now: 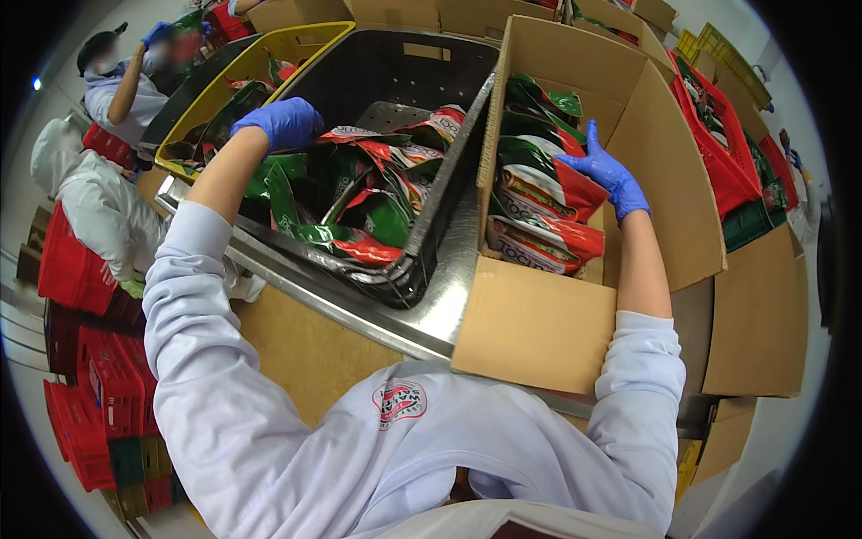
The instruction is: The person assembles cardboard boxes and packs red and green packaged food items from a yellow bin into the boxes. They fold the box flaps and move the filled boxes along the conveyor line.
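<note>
My left hand (283, 124), in a blue glove, is over the left side of a black crate (359, 67). Its fingers curl downward and look closed; what they hold, if anything, is hidden. Green and red food pouches (377, 211) lie jumbled in that crate, just below the hand. Inside an open cardboard box (660, 135), a row of similar pouches (539, 193) is packed along the left wall. My right hand (611, 172), also gloved in blue, reaches in from the box's right side. Its thumb and fingers are spread, fingertips against the row.
Crate and box rest on a metal table (453, 287). Left of the crate stands a yellow crate (310, 40) of pouches; to the right, a red crate (723, 135) holds more. A box flap (539, 319) folds toward me. Two co-workers (99, 193) and stacked red crates (112, 382) are at left.
</note>
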Demonstrator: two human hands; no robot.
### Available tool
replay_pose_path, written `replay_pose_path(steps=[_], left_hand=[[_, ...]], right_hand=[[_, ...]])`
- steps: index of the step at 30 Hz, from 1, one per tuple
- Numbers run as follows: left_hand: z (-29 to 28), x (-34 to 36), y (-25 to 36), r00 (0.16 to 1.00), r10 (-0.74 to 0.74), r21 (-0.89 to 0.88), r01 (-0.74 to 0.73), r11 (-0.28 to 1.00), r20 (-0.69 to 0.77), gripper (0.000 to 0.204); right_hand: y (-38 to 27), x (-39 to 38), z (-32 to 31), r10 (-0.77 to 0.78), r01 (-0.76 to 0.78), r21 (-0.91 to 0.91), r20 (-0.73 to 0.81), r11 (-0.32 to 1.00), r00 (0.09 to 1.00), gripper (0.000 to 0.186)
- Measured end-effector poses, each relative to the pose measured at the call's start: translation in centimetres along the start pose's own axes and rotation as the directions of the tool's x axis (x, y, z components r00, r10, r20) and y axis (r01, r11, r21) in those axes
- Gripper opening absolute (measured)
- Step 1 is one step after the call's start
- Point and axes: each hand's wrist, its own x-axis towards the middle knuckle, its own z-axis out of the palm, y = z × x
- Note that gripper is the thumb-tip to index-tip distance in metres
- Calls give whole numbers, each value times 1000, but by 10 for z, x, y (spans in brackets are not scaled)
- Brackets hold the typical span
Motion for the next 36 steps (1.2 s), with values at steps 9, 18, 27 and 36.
replay_pose_path(steps=[9, 18, 27, 36], left_hand=[[6, 128, 33, 962, 246, -287, -271, 919, -120, 41], [66, 222, 75, 965, 163, -51, -177, 983, -205, 20], [-19, 240, 0, 931, -149, -333, 32, 942, -332, 20], [-174, 111, 8, 706, -445, -829, -526, 190, -550, 13]], right_hand=[[-5, -18, 10, 185, -185, 716, 79, 674, 980, 67], [-6, -37, 13, 170, -157, 588, 34, 794, 985, 61], [8, -21, 13, 156, -165, 254, 57, 953, 986, 97], [27, -11, 32, 2, -80, 465, 165, 882, 986, 88]])
